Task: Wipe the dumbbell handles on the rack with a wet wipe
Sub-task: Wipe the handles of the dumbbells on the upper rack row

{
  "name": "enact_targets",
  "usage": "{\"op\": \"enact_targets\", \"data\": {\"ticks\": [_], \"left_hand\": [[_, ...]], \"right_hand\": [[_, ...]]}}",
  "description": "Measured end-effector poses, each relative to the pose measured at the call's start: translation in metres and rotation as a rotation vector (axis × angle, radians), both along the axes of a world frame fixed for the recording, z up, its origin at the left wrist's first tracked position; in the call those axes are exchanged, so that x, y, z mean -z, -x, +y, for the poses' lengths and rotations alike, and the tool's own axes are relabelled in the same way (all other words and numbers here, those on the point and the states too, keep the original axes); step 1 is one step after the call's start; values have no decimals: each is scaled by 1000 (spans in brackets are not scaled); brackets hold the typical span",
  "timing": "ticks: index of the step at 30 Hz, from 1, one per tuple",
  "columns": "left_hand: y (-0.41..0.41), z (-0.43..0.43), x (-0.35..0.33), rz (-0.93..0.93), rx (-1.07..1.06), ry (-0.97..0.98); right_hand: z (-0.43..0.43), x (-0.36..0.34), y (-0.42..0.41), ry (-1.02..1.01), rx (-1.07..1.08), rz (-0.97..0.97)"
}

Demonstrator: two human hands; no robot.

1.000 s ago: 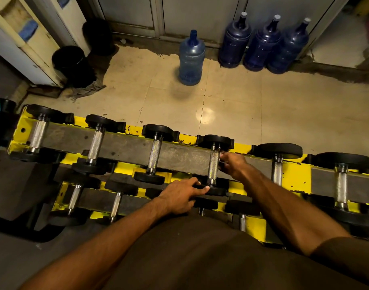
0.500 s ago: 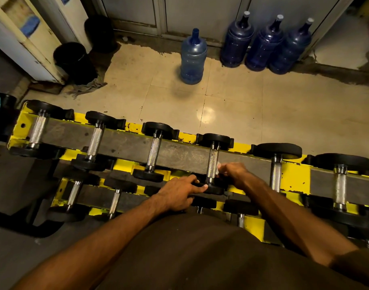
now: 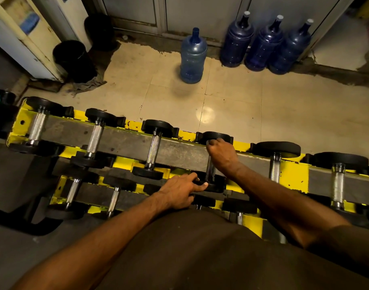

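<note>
Currently: fourth dumbbell (image 3: 217, 185) steadied at both ends.
Left hand (image 3: 180, 190) grips its near head; the handle (image 3: 210, 171) runs near-to-far across the rack (image 3: 125, 141); right hand (image 3: 222, 154) curls round the far end, wipe hidden. Next stroke likely runs toward the body.

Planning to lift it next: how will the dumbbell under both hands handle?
Likely heavy for its size: the dumbbell has a metal handle and thick black heads. Off the rack it might roll on those roundish heads.
</note>
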State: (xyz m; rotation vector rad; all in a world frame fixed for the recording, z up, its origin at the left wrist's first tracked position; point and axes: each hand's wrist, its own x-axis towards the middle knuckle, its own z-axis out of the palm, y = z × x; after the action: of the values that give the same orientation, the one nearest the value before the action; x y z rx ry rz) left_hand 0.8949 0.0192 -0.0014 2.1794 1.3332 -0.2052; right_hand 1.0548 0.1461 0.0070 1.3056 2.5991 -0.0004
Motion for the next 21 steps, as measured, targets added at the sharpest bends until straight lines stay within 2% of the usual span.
{"op": "enact_targets", "data": {"ticks": [5, 7, 10, 12, 16, 17, 21], "left_hand": [[0, -1, 2, 21, 14, -27], [-2, -1, 1, 23, 14, -38], [-1, -3, 2, 3, 3, -36], [-1, -5, 2, 11, -1, -36], [-1, -5, 0, 9, -1, -42], [-1, -5, 0, 4, -3, -42], [1, -2, -2, 9, 9, -25]], "right_hand": [[-8, -8, 20, 170, 16, -179], [-7, -6, 20, 291, 69, -137], [-11, -7, 15, 484, 25, -93], [-15, -4, 9, 470, -5, -72], [-6, 1, -1, 41, -48, -47], [-7, 1, -1, 0, -70, -69], [-22, -1, 6, 241, -227, -187]]}}
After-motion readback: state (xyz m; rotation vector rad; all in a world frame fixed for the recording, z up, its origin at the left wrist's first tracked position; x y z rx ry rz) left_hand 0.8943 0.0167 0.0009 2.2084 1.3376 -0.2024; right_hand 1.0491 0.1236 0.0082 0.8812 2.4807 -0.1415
